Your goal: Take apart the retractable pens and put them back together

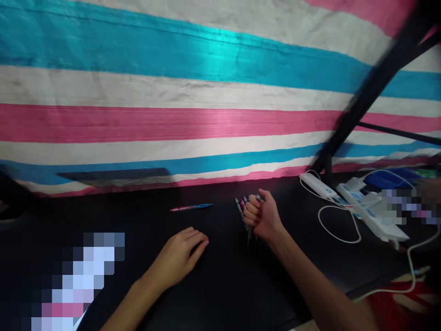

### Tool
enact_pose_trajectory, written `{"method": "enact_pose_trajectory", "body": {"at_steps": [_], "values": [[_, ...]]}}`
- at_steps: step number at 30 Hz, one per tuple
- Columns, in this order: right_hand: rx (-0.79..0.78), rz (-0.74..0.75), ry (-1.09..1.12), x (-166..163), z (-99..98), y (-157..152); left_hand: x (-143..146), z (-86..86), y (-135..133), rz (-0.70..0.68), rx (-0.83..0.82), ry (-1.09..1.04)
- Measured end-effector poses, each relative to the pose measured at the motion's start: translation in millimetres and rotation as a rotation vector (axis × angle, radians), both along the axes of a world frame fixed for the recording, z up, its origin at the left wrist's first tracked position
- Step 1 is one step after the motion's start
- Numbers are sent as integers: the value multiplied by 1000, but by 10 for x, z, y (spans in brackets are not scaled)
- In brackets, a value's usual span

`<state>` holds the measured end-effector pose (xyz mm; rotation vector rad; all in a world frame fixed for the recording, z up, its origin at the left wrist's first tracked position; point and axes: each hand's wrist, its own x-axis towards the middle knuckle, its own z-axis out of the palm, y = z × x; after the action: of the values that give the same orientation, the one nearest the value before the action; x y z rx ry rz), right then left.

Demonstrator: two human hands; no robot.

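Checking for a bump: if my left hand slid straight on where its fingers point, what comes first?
Likely the bundle of pens in the right hand; from the left hand, that line passes beside the loose pen. Depth unclear.

right hand (263,219) fisted around pens (241,205); left hand (181,255) flat on black table (220,285)

Your right hand (263,219) fists a bunch of pens (241,206), tilted, ends poking out above and below. A pink-and-blue pen (191,208) lies flat on the table (220,285), apart.
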<state>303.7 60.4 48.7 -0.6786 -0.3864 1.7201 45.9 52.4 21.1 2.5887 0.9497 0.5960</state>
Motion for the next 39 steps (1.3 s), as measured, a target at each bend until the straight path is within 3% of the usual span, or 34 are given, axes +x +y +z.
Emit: {"method": "enact_pose_trajectory", "body": {"at_steps": [39], "values": [[14, 2, 2, 5, -10, -6, -4, 3, 10, 11, -37, 27]]}}
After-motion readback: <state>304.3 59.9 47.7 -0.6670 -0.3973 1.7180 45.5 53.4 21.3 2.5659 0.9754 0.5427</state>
